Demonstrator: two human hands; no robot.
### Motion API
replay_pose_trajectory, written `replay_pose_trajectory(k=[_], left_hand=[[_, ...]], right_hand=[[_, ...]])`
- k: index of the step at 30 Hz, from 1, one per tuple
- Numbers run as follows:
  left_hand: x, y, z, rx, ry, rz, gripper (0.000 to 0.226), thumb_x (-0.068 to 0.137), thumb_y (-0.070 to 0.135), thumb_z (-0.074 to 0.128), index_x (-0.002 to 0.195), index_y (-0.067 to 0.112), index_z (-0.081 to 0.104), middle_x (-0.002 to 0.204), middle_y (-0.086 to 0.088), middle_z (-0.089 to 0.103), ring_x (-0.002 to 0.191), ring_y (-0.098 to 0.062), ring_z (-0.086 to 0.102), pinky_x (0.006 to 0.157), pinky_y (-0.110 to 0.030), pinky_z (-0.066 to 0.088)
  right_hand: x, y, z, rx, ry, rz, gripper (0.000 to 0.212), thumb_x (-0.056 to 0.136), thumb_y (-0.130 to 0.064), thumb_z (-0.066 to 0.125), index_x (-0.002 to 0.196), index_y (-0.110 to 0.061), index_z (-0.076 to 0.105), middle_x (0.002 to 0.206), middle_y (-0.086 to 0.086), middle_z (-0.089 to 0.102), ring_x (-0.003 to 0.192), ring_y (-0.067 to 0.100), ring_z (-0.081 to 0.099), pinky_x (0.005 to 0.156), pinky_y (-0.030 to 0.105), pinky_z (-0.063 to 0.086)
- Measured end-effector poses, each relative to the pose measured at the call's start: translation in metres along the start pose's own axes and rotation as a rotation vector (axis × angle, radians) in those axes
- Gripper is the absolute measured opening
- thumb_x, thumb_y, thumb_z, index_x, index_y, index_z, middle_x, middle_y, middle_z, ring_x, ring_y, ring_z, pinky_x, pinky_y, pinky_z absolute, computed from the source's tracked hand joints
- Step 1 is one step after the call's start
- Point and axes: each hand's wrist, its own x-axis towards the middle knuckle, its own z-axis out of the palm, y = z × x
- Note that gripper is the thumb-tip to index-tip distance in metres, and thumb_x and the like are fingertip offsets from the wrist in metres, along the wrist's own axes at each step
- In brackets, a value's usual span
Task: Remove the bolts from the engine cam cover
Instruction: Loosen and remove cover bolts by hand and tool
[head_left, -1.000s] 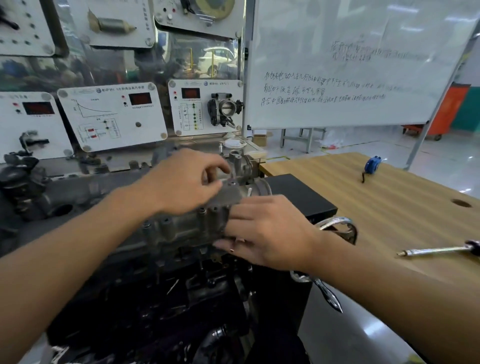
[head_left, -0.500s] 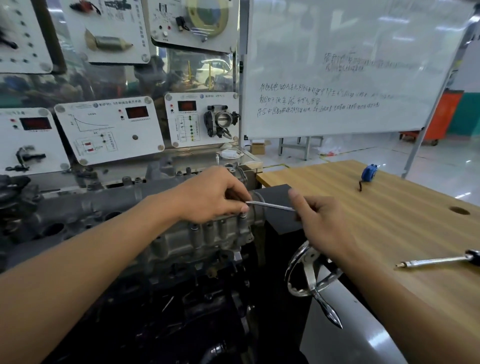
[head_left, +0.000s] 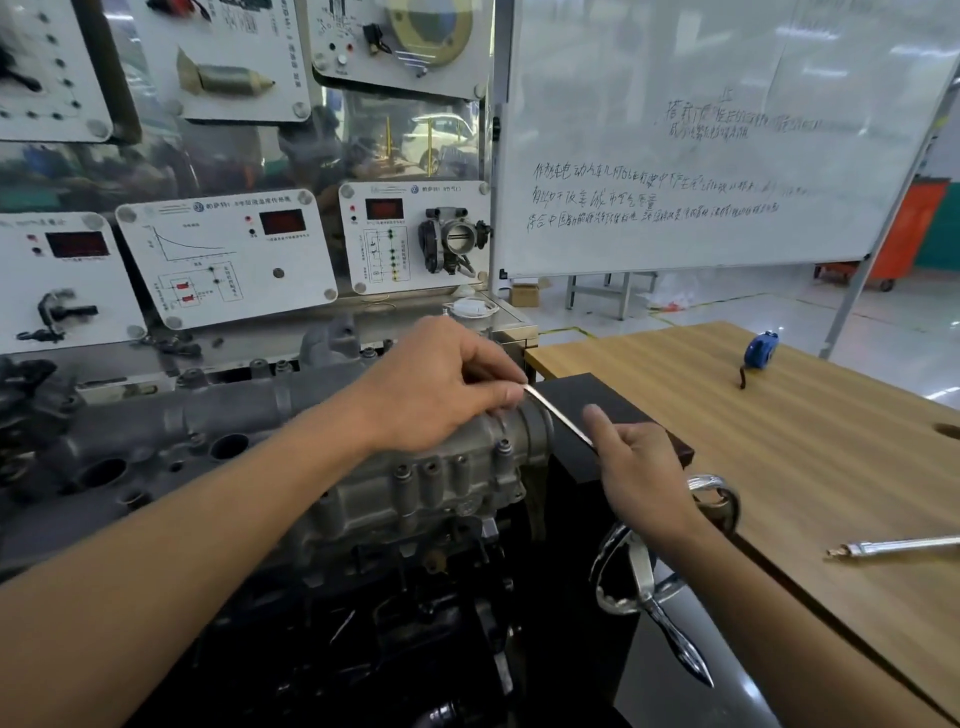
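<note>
One second ago both hands worked together at the right end of the cam cover (head_left: 291, 400). A slim metal rod (head_left: 558, 415) has since come out between them and now slopes down to the right. The left hand (head_left: 447, 384) rests on the cover and pinches the rod's upper end. The right hand (head_left: 639, 467) grips the lower end beside the black block (head_left: 597, 397). Whether the rod is a long bolt or a key cannot be told. Bolts (head_left: 503, 446) remain seated along the near flange, so removal is judged incomplete.

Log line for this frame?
left hand pinches thin rod | right hand holds other end | rod extends past cam cover end
</note>
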Motion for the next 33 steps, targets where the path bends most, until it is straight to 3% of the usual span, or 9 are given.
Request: replay_pose_trajectory(k=[4, 7, 10, 14, 16, 21, 24, 29, 33], left_hand=[[0.014, 0.002, -0.023, 0.113, 0.023, 0.045, 0.013, 0.085, 0.013, 0.074, 0.097, 0.017, 0.077, 0.076, 0.02, 0.071, 0.066, 0.009, 0.065, 0.061, -0.002, 0.045], [0.028, -0.004, -0.056, 0.212, 0.129, 0.084, 0.019, 0.085, 0.015, 0.074, 0.103, 0.023, 0.074, 0.085, 0.02, 0.07, 0.077, 0.009, 0.067, 0.071, -0.001, 0.047], [0.044, -0.018, -0.083, 0.353, 0.156, 0.04, 0.021, 0.086, 0.018, 0.074, 0.103, 0.03, 0.074, 0.087, 0.017, 0.072, 0.082, 0.002, 0.068, 0.08, -0.014, 0.053], [0.062, -0.043, -0.093, 0.517, 0.045, -0.036, 0.018, 0.087, 0.016, 0.073, 0.104, 0.02, 0.076, 0.092, 0.005, 0.074, 0.081, -0.001, 0.065, 0.089, -0.034, 0.055], [0.068, -0.055, -0.088, 0.498, 0.015, -0.045, 0.018, 0.087, 0.014, 0.073, 0.103, 0.021, 0.077, 0.091, 0.007, 0.074, 0.081, 0.003, 0.064, 0.088, -0.031, 0.055], [0.08, -0.075, -0.066, 0.387, -0.068, -0.033, 0.019, 0.086, 0.01, 0.072, 0.1, 0.023, 0.078, 0.088, 0.014, 0.075, 0.081, 0.007, 0.066, 0.08, -0.012, 0.052], [0.083, -0.082, -0.058, 0.314, -0.1, -0.031, 0.023, 0.086, 0.004, 0.07, 0.097, 0.022, 0.079, 0.083, 0.017, 0.073, 0.079, 0.009, 0.067, 0.075, -0.005, 0.049], [0.084, -0.089, -0.059, 0.257, -0.116, -0.013, 0.023, 0.084, 0.002, 0.072, 0.097, 0.02, 0.079, 0.082, 0.017, 0.072, 0.079, 0.012, 0.067, 0.074, -0.005, 0.048], [0.087, -0.091, -0.06, 0.22, -0.136, -0.039, 0.021, 0.084, 0.003, 0.074, 0.097, 0.019, 0.079, 0.088, 0.008, 0.077, 0.081, 0.007, 0.069, 0.077, -0.008, 0.051]], right_hand=[[0.014, -0.031, -0.002, -0.03, 0.118, -0.09, 0.058, 0.098, -0.052, 0.048, 0.051, -0.02, 0.032, 0.047, -0.006, 0.027, 0.041, 0.011, 0.025, 0.038, 0.019, 0.021], [0.048, -0.078, -0.006, -0.119, 0.081, -0.315, 0.061, 0.096, -0.05, 0.049, 0.056, -0.006, 0.035, 0.047, -0.006, 0.027, 0.041, 0.008, 0.024, 0.038, 0.02, 0.02], [0.08, -0.116, 0.013, -0.278, -0.025, -0.447, 0.06, 0.098, -0.043, 0.052, 0.065, 0.007, 0.053, 0.048, -0.001, 0.034, 0.043, 0.008, 0.028, 0.04, 0.019, 0.022], [0.097, -0.128, 0.046, -0.604, -0.255, -0.463, 0.036, 0.098, -0.037, 0.056, 0.085, -0.007, 0.071, 0.071, 0.003, 0.066, 0.059, 0.014, 0.057, 0.054, 0.02, 0.046], [0.095, -0.123, 0.055, -0.69, -0.341, -0.452, 0.026, 0.098, -0.03, 0.055, 0.095, -0.01, 0.071, 0.073, 0.004, 0.068, 0.06, 0.015, 0.061, 0.053, 0.028, 0.049], [0.053, -0.103, 0.078, -0.566, -0.22, -0.539, 0.024, 0.09, -0.034, 0.057, 0.108, -0.022, 0.066, 0.058, -0.011, 0.056, 0.054, 0.002, 0.053, 0.047, 0.014, 0.036], [0.031, -0.102, 0.106, -0.566, -0.275, -0.618, 0.021, 0.092, -0.039, 0.056, 0.098, -0.019, 0.063, 0.084, -0.003, 0.067, 0.079, 0.018, 0.062, 0.067, 0.036, 0.053], [0.038, -0.115, 0.137, -0.672, -0.25, -0.693, 0.01, 0.095, -0.017, 0.056, 0.103, -0.011, 0.059, 0.095, 0.011, 0.062, 0.076, 0.031, 0.057, 0.048, 0.031, 0.027], [0.039, -0.116, 0.141, -0.666, -0.239, -0.68, 0.009, 0.097, -0.012, 0.052, 0.102, -0.007, 0.059, 0.091, 0.013, 0.06, 0.06, 0.02, 0.029, 0.045, 0.028, 0.012]])
